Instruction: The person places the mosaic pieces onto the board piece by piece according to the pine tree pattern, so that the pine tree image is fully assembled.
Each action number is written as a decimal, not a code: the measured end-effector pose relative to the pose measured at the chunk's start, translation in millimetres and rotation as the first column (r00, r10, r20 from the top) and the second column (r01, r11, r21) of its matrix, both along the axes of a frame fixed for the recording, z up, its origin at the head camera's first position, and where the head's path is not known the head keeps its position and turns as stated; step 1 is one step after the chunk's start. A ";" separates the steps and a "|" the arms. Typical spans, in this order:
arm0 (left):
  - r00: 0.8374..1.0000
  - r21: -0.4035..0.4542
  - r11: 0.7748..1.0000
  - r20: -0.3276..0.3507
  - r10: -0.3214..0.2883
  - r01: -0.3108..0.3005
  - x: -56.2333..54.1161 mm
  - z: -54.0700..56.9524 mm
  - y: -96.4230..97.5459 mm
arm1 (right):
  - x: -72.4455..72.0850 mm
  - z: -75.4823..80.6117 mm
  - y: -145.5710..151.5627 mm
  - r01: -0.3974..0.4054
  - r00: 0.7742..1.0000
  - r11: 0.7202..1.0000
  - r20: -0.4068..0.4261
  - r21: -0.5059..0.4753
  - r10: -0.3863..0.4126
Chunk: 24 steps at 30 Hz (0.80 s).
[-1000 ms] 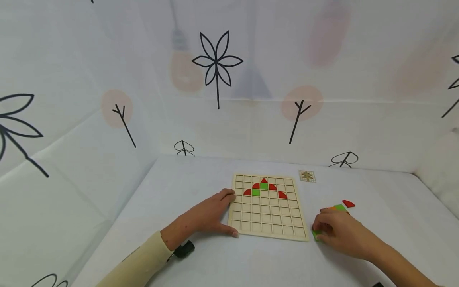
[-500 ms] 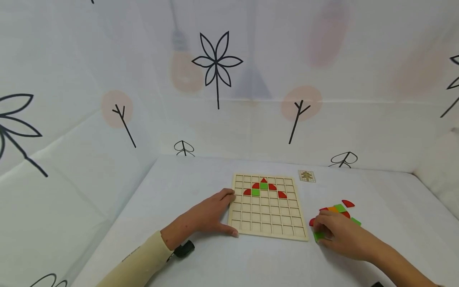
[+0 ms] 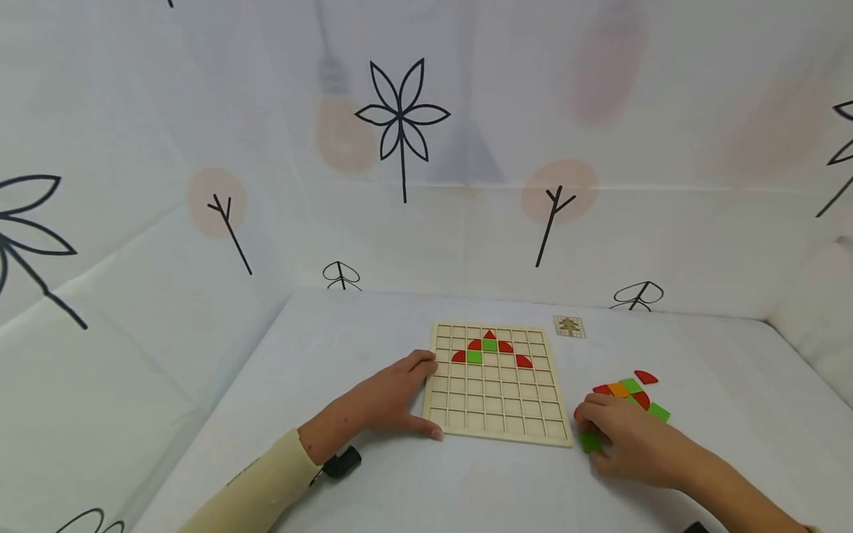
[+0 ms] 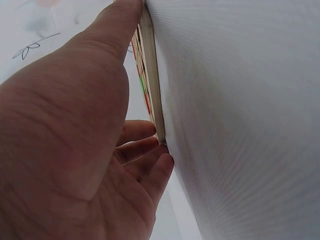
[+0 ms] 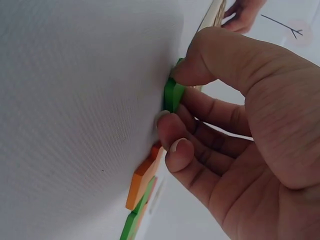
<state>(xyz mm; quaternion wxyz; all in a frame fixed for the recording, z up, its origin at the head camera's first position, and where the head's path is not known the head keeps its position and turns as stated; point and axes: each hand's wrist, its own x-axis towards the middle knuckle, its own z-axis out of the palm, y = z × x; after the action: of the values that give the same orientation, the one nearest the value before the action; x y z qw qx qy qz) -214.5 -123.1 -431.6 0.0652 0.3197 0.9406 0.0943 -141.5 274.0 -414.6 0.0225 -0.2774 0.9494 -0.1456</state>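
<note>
My left hand (image 3: pixel 383 396) rests spread at the left side of the pale wooden grid board (image 3: pixel 503 407); its fingertips touch the side edge and its thumb is at the front left corner. Several red tiles, such as a quarter-circle tile (image 3: pixel 524 361), and two green square tiles (image 3: pixel 489 345) sit in the upper rows of the board. To the right of the board, my right hand (image 3: pixel 633 444) pinches a green tile (image 5: pixel 172 95) between thumb and finger, low by the tabletop. The hand partly covers a loose group of tiles, including an orange tile (image 3: pixel 618 389).
A small card (image 3: pixel 569 326) with a tree pattern lies beyond the board's right side. A loose red quarter-circle tile (image 3: pixel 645 377) and another green tile (image 3: pixel 658 412) lie past the right hand. White patterned cloth walls (image 3: pixel 466 237) stand behind and at the sides.
My right hand has shifted slightly left and toward me, with the green tile in its pinch; more loose tiles show behind it. My left hand and the board stay put.
</note>
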 end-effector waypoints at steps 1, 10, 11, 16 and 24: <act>1.000 0.000 1.000 0.002 0.001 -0.001 0.0 0.2 0.1 | -0.1 0.3 -0.2 -0.013 1.000 1.000 -0.005 -0.008 0.013; 1.000 -0.001 1.000 -0.003 -0.002 0.002 0.3 1.9 0.6 | -10.1 9.4 -7.8 -0.083 0.995 0.993 0.056 -0.084 0.088; 1.000 -0.001 1.000 -0.002 -0.003 0.003 0.2 1.8 0.6 | -11.3 10.4 -9.2 -0.092 0.994 0.991 0.050 -0.094 0.097; 1.000 -0.005 1.000 -0.002 -0.002 0.002 0.4 2.0 0.1 | -16.3 13.5 -15.7 -0.115 0.993 0.987 0.008 -0.113 0.117; 1.000 0.011 1.000 0.005 0.001 -0.001 2.5 2.7 0.0 | -30.3 17.6 -28.3 -0.132 0.989 0.985 0.044 -0.114 0.138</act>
<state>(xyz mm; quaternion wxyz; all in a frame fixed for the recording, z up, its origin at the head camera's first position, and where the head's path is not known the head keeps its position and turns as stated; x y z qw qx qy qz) -212.0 -123.1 -428.9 0.0657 0.3196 0.9399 0.1005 -171.8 245.7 -397.0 0.0415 -0.3380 0.9180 -0.2033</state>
